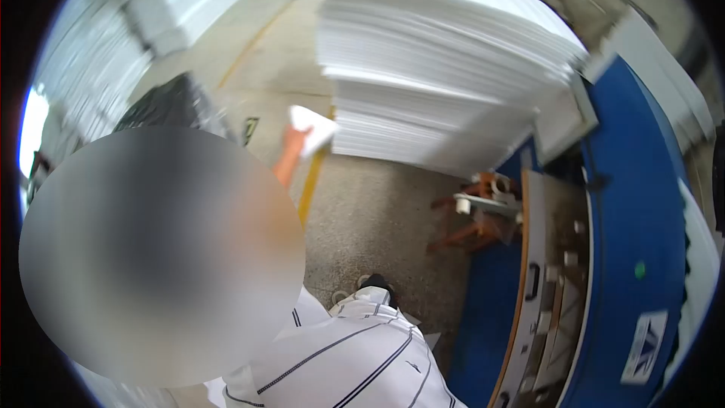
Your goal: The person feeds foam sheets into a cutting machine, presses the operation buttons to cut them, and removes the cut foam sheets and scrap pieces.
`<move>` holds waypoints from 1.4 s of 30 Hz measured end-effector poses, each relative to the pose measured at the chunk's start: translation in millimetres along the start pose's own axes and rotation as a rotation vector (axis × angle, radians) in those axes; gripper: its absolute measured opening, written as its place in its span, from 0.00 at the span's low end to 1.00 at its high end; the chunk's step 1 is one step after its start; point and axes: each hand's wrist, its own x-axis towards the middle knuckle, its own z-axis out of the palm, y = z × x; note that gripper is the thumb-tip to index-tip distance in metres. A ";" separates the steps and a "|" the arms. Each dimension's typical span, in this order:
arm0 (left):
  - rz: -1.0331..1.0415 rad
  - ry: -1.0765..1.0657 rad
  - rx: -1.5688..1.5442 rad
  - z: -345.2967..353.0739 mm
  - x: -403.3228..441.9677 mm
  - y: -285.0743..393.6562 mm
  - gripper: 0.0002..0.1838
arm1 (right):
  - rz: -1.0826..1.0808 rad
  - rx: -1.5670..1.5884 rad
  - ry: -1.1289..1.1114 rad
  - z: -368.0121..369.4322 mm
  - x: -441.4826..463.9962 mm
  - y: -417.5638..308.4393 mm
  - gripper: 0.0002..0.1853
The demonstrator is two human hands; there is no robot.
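Observation:
A small white flat piece (pixel 314 130), like a folded sheet or foam offcut, is gripped in what looks like my left hand (pixel 297 140). The fingers are closed on its edge, with the arm reaching forward. A large blurred patch covers most of that arm. The piece is held out over the floor, just left of a tall stack of white sheets (pixel 438 68); whether it touches the stack I cannot tell. My right hand does not show. Below, my white striped shirt (pixel 355 355) fills the lower middle.
At right stands a blue machine (pixel 630 204) with a metal-edged panel. A brown stool (pixel 483 219) with items on it is beside the machine. Black plastic (pixel 170 106) bulges at left, and further white stacks (pixel 177 0) rise behind. A yellow line (pixel 311 185) crosses the concrete floor.

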 end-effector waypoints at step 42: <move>1.750 -0.468 -1.020 12.6 -530.2 805.0 0.30 | 0.766 1.025 0.209 -134.8 -124.0 111.5 0.31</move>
